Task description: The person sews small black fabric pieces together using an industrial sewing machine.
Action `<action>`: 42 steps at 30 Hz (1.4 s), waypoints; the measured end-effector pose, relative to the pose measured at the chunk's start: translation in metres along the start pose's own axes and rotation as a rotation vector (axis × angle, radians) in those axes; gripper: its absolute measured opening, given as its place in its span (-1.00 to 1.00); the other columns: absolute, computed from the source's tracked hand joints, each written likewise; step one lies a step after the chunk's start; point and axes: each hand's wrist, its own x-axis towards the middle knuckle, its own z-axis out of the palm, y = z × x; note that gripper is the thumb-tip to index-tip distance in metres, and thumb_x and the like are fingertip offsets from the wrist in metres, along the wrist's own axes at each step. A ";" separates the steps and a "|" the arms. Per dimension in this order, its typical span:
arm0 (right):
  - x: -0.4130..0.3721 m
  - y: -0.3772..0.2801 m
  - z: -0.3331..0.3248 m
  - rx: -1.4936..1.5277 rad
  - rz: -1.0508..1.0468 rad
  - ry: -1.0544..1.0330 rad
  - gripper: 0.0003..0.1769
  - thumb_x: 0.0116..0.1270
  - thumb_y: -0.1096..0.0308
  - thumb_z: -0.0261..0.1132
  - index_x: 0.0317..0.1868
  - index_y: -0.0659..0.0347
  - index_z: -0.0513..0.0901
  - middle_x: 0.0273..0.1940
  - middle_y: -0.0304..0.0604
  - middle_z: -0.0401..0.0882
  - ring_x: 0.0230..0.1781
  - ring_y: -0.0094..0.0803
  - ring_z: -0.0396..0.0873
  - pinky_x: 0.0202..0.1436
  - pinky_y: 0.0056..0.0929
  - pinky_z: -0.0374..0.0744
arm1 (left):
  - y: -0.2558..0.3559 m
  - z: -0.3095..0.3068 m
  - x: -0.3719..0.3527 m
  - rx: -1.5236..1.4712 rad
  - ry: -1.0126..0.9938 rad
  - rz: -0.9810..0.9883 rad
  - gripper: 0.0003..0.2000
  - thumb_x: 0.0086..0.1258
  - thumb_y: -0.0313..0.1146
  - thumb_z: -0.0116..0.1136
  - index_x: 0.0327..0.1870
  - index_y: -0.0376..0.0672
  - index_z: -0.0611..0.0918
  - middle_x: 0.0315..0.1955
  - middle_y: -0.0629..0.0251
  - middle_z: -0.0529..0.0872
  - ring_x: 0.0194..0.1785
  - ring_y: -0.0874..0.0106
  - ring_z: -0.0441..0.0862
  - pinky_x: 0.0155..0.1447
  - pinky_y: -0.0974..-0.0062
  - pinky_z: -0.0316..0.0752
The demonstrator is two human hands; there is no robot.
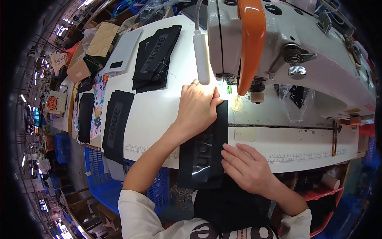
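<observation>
A black fabric panel (218, 159) with dark lettering and a glossy clear patch lies over the front edge of the white sewing table. My left hand (197, 104) is closed at the panel's far end, fingers bent and thumb against the cloth, just left of the needle area of the sewing machine (302, 44). My right hand (250, 169) rests with fingers stretched out along the panel's right edge, fingertips touching it. The panel's far corner is partly hidden under my left hand. A lit lamp (201, 59) hangs directly above that hand.
A stack of black lettered panels (156, 57) lies at the back left, with more panels (117, 125) nearer. An orange lever (251, 44) hangs from the machine head. A plastic bag (296, 101) sits under the arm. A blue crate (97, 173) stands left below the table.
</observation>
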 end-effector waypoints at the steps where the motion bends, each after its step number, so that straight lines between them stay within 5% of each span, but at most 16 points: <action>1: 0.002 0.003 0.000 0.001 0.001 -0.001 -0.79 0.14 0.45 0.35 -0.20 0.32 0.71 -0.02 0.01 0.73 0.18 -0.15 0.68 0.22 -0.16 0.60 | -0.001 0.002 0.002 -0.004 0.026 0.016 -0.91 0.28 -0.46 0.27 -0.41 -0.22 0.60 -0.41 0.23 0.67 -0.16 0.18 0.60 -0.04 0.19 0.32; 6: 0.010 0.021 0.000 -0.042 -0.012 0.024 -0.82 0.13 0.48 0.34 -0.23 0.33 0.69 -0.05 0.00 0.74 0.16 -0.15 0.69 0.21 -0.18 0.61 | -0.012 0.015 0.015 -0.087 0.126 -0.010 -0.94 0.28 -0.46 0.22 -0.38 -0.23 0.63 -0.39 0.25 0.70 -0.16 0.20 0.61 0.00 0.22 0.32; 13: 0.011 0.024 0.004 -0.072 -0.021 0.038 -0.81 0.13 0.46 0.33 -0.23 0.34 0.69 -0.03 0.00 0.73 0.17 -0.16 0.69 0.22 -0.19 0.60 | -0.012 0.012 0.020 -0.125 0.014 -0.142 -0.93 0.28 -0.46 0.20 -0.37 -0.25 0.63 -0.42 0.24 0.70 -0.17 0.20 0.61 0.03 0.21 0.32; 27: 0.014 0.024 0.002 -0.073 0.032 0.016 -0.81 0.14 0.49 0.35 -0.21 0.36 0.69 -0.01 0.00 0.72 0.22 -0.15 0.65 0.24 -0.24 0.58 | -0.028 0.023 0.023 -0.157 0.087 -0.106 -0.90 0.29 -0.43 0.25 -0.35 -0.25 0.59 -0.45 0.18 0.64 -0.17 0.16 0.58 0.11 0.20 0.26; 31: 0.011 0.024 0.002 -0.061 0.003 -0.007 -0.78 0.12 0.47 0.32 -0.20 0.36 0.67 0.01 0.02 0.70 0.23 -0.12 0.63 0.24 -0.20 0.57 | -0.015 0.013 0.012 -0.127 0.133 -0.012 -0.95 0.26 -0.50 0.22 -0.32 -0.25 0.60 -0.39 0.16 0.65 -0.17 0.15 0.57 0.12 0.19 0.27; 34: 0.008 0.014 -0.004 -0.082 0.027 -0.036 -0.75 0.12 0.45 0.32 -0.16 0.34 0.68 0.02 -0.01 0.68 0.21 -0.14 0.62 0.22 -0.19 0.57 | 0.008 -0.011 -0.015 0.161 0.304 0.228 -0.92 0.20 -0.57 0.23 -0.30 -0.26 0.61 -0.26 0.11 0.66 -0.13 0.13 0.59 0.10 0.14 0.36; 36: 0.005 0.005 -0.010 -0.148 0.086 -0.062 -0.72 0.16 0.42 0.36 -0.10 0.29 0.70 0.01 -0.09 0.67 0.17 -0.22 0.62 0.19 -0.20 0.56 | 0.019 -0.034 -0.052 -0.122 -0.065 0.322 -0.79 0.14 -0.60 0.24 -0.18 -0.30 0.66 -0.08 0.04 0.67 0.02 0.07 0.63 0.17 0.10 0.48; 39: -0.028 -0.015 0.003 -0.109 0.099 0.082 -0.68 0.18 0.35 0.44 -0.04 0.21 0.72 0.00 -0.20 0.65 0.09 -0.31 0.62 0.17 -0.17 0.52 | 0.034 -0.037 -0.098 -0.111 -0.271 0.410 -0.67 0.10 -0.61 0.24 -0.05 -0.33 0.71 0.03 0.06 0.70 0.15 0.07 0.67 0.24 0.16 0.59; 42: -0.044 -0.021 0.016 -0.090 0.083 0.144 -0.69 0.21 0.31 0.47 -0.03 0.16 0.74 -0.03 -0.27 0.63 0.04 -0.38 0.61 0.15 -0.17 0.50 | 0.034 -0.026 -0.117 0.024 -0.209 0.497 -0.67 0.12 -0.56 0.26 -0.04 -0.35 0.71 0.07 0.08 0.71 0.18 0.12 0.67 0.26 0.20 0.61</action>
